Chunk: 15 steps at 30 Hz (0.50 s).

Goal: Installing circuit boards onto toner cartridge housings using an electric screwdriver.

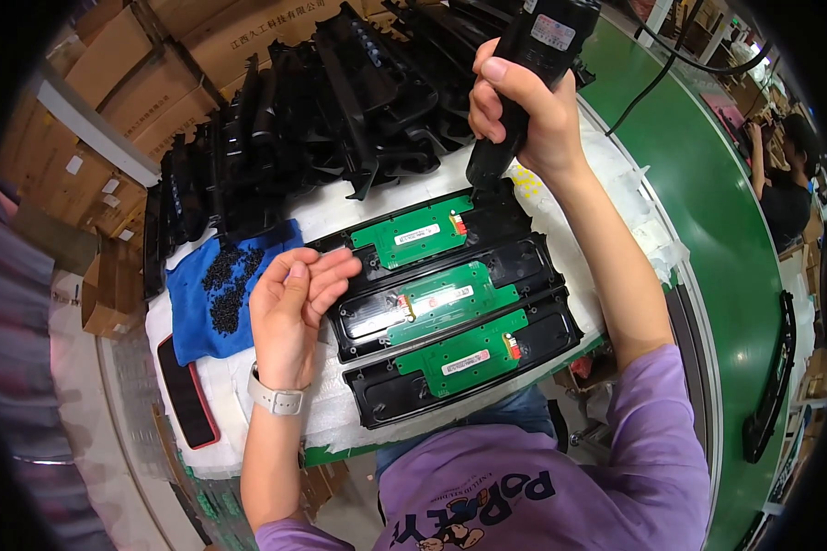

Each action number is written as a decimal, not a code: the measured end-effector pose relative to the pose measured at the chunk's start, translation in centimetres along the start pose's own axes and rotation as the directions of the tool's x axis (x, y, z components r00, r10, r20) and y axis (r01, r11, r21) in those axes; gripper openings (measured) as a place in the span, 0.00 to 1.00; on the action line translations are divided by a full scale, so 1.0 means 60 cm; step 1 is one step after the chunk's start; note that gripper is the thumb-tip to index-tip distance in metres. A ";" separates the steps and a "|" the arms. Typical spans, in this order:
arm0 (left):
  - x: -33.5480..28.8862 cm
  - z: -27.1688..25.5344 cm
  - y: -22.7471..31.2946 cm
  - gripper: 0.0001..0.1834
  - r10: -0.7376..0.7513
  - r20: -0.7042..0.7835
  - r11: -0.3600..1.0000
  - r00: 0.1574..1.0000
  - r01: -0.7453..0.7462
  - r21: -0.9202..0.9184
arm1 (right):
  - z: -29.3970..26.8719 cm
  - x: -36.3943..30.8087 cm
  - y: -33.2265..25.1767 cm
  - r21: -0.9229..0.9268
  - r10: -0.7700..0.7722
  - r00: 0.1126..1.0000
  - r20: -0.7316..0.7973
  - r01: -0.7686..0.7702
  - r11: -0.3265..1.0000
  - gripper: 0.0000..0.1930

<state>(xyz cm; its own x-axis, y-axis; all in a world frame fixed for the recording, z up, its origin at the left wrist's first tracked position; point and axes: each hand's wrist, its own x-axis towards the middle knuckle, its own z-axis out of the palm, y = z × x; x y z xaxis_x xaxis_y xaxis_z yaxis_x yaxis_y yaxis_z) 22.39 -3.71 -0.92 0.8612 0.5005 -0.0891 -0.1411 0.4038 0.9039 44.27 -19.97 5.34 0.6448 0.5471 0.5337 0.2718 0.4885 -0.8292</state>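
Observation:
My right hand (547,115) is wrapped round a black handheld power screwdriver (553,57), raised over the far right end of the panels with its nose pointing down. My left hand (294,298) is half curled, palm up, the thumb against the fingers; whatever they hold is hidden or too small to name. It hovers beside the left ends of three black plastic panels lying side by side: the far panel (501,225), the middle panel (363,317) and the near panel (381,395). Each carries a green circuit board with a white label and a small connector.
Small black screws (225,312) lie heaped on a blue cloth (188,317) at the left. A red-edged phone (188,395) rests nearer. Black plastic parts (349,101) are piled behind, before cardboard boxes (161,83). Another person (790,184) is across the green floor (708,275).

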 end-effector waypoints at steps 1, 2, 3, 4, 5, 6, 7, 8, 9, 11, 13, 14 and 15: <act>0.000 -0.002 0.000 0.10 -0.020 0.024 0.999 1.000 0.019 0.029 | 0.001 0.000 0.000 0.001 0.006 1.000 -0.001 -0.006 1.000 0.10; -0.001 -0.003 0.000 0.11 -0.041 0.048 0.998 0.998 0.038 0.058 | 0.003 0.000 0.000 0.003 0.012 1.000 -0.003 -0.012 1.000 0.10; -0.001 -0.002 -0.001 0.11 -0.042 0.048 0.998 0.998 0.039 0.058 | 0.004 0.000 0.002 0.002 0.012 1.000 -0.003 -0.012 1.000 0.10; -0.003 0.003 -0.002 0.12 -0.053 0.046 0.997 0.998 0.049 0.067 | 0.005 0.001 0.005 -0.005 0.008 1.000 -0.010 -0.008 1.000 0.09; -0.004 0.005 -0.001 0.13 -0.063 0.044 0.995 0.997 0.059 0.077 | 0.006 0.001 0.007 -0.012 0.003 1.000 -0.016 -0.003 1.000 0.09; -0.005 0.007 0.001 0.13 -0.064 0.046 0.995 0.997 0.061 0.076 | 0.003 0.001 0.010 -0.014 0.004 1.000 -0.018 -0.004 1.000 0.09; -0.006 0.008 0.004 0.13 -0.091 0.062 0.993 0.994 0.085 0.088 | 0.000 0.003 0.012 -0.026 0.005 1.000 0.000 -0.005 1.000 0.09; -0.006 0.009 0.006 0.14 -0.116 0.078 0.989 0.990 0.108 0.100 | -0.003 0.005 0.014 -0.038 0.007 1.000 0.017 -0.006 0.999 0.09; -0.007 0.006 0.007 0.14 -0.115 0.075 0.989 0.990 0.108 0.101 | -0.001 0.008 0.016 -0.036 0.007 1.000 0.018 -0.006 0.999 0.09; -0.007 0.001 0.007 0.14 -0.139 0.156 0.986 0.978 0.122 0.112 | 0.006 0.013 0.019 -0.032 0.053 0.998 0.033 -0.052 0.998 0.11; -0.010 0.006 0.011 0.12 -0.163 0.165 0.985 0.973 0.153 0.076 | 0.006 0.014 0.023 -0.037 0.043 0.998 0.044 -0.042 0.998 0.11; -0.011 0.009 0.013 0.11 -0.190 0.176 0.982 0.966 0.186 0.039 | 0.005 0.013 0.023 -0.028 0.044 0.998 0.049 -0.043 0.999 0.11; -0.012 0.010 0.013 0.11 -0.187 0.172 0.982 0.967 0.183 0.041 | 0.005 0.013 0.024 -0.018 0.046 0.997 0.056 -0.045 0.999 0.11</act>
<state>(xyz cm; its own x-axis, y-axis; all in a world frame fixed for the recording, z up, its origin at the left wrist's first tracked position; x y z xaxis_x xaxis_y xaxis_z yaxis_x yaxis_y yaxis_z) 21.97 -4.20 0.09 0.9434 0.2765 -0.1830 0.0385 0.4567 0.8888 44.91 -18.64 4.62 0.6153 0.6065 0.5035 0.2554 0.4509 -0.8553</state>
